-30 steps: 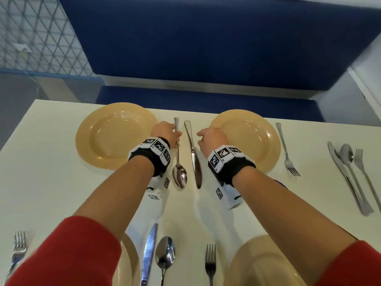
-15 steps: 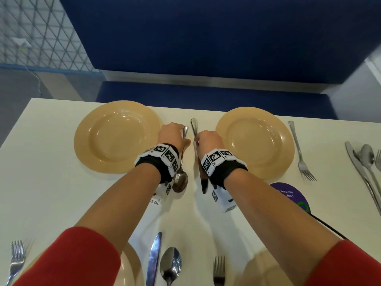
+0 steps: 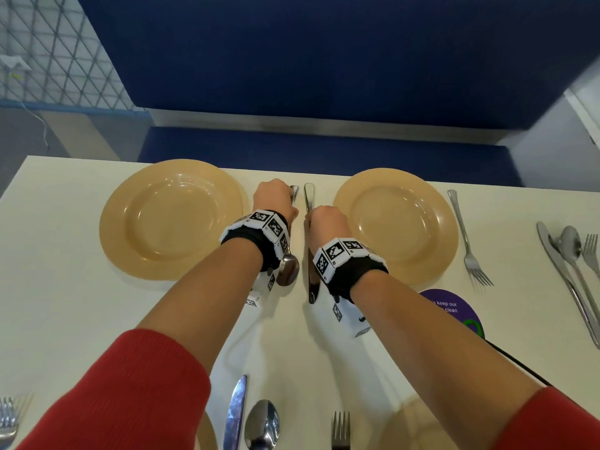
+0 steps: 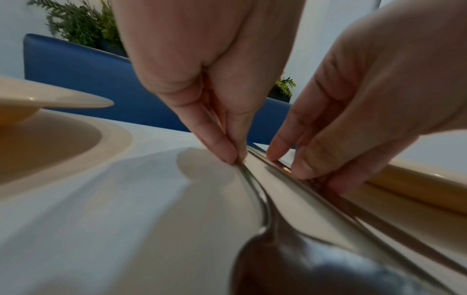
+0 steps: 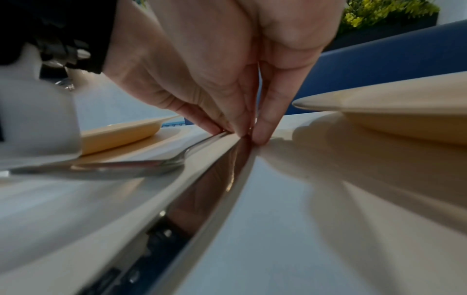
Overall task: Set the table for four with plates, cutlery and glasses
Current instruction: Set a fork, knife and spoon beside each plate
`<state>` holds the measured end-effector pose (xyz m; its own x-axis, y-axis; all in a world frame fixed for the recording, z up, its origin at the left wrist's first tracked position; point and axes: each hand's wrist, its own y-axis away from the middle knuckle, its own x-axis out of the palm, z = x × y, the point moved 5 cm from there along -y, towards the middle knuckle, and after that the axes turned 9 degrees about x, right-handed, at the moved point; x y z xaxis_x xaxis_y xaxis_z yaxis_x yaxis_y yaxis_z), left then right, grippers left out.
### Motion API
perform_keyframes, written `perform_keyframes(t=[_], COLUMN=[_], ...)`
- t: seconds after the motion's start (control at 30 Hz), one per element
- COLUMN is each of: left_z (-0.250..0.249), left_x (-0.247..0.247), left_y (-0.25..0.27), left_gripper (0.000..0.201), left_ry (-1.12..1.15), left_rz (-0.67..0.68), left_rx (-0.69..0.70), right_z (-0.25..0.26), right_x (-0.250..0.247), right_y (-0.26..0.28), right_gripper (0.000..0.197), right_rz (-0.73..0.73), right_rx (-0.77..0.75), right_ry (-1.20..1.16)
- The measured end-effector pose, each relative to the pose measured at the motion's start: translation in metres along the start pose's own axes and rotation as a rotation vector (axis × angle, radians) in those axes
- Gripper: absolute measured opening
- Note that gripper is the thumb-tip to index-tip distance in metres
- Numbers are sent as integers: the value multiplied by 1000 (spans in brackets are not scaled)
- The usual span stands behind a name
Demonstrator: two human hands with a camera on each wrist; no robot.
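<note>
Two yellow plates, one on the left (image 3: pixel 172 219) and one on the right (image 3: pixel 394 224), lie on the far side of the white table (image 3: pixel 65 319). Between them lie a spoon (image 3: pixel 288 271) and a knife (image 3: pixel 312 287), side by side, handles pointing away from me. My left hand (image 3: pixel 276 199) pinches the spoon handle (image 4: pixel 248 179) with its fingertips (image 4: pixel 227 153) against the table. My right hand (image 3: pixel 326 219) pinches the knife (image 5: pixel 215 179) partway along, its fingertips (image 5: pixel 260 137) down on the table.
A fork (image 3: pixel 467 241) lies right of the right plate, and a loose knife, spoon and fork set (image 3: pixel 571 271) at the far right. A purple sticker (image 3: pixel 454 306) is under my right forearm. Near me lie a knife (image 3: pixel 235 414), spoon (image 3: pixel 263 423) and forks (image 3: pixel 340 430). A blue bench (image 3: pixel 308 144) runs behind the table.
The slanted knife has been turned straight and now lies parallel to the spoon. Both hands have shifted slightly along the handles, still pinching them.
</note>
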<state>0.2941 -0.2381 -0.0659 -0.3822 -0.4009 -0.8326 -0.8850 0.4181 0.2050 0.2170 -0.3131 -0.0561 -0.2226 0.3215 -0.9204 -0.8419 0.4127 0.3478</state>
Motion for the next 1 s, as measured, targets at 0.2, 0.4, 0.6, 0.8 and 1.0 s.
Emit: perform_keyframes(t=[0.2,0.4,0.6,0.8,1.0], left_z=[1,3,10,5,3], left_x=[3,1,0,3,3], left_y=[-4,0,2,0,-1], left_gripper=[30,17,36,30,30], left_ry=[15,29,80,115,114], left_rz=[-12,-13,-71,-64,-60], left_rx=[-11,-31,-55,-63,-67], right_z=[-2,-4,-4,-5,-6], right_x=[1,1,2,1,0], right_y=[-1,1,-1,-4,-3], right_gripper=[22,24,20,20,24], right_rz=[-10,8,-13,1,24], right_rx=[2,6,31,22,20], right_ry=[-7,-24,-66,-51,-56])
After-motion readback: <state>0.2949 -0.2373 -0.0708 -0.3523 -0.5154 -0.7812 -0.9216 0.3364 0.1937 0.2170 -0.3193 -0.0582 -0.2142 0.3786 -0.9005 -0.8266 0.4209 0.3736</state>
